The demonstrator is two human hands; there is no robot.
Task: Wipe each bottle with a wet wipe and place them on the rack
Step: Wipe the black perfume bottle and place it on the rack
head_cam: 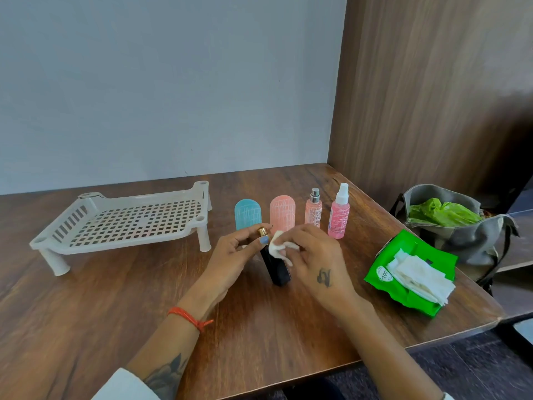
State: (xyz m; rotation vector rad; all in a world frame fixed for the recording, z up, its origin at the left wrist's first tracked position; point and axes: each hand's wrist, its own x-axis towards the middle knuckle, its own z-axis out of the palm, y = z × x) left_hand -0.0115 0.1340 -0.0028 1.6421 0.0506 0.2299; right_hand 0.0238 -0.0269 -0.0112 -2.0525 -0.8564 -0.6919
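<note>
A black bottle (276, 269) with a gold cap stands tilted on the wooden table. My left hand (233, 255) pinches it at the cap. My right hand (317, 264) presses a crumpled white wet wipe (277, 246) against the bottle's upper part. Behind my hands stand a blue bottle (247, 212), a pink rounded bottle (282, 210), a slim pink spray bottle (313, 209) and a pink spray bottle with a white nozzle (339, 215). The white plastic rack (124, 223) sits at the left with nothing on it.
A green wet-wipe pack (403, 287) with wipes pulled out lies at the right, near the table's edge. A grey bag (461, 235) holding green plastic sits beyond that edge. A wall and a wooden panel close the back and right.
</note>
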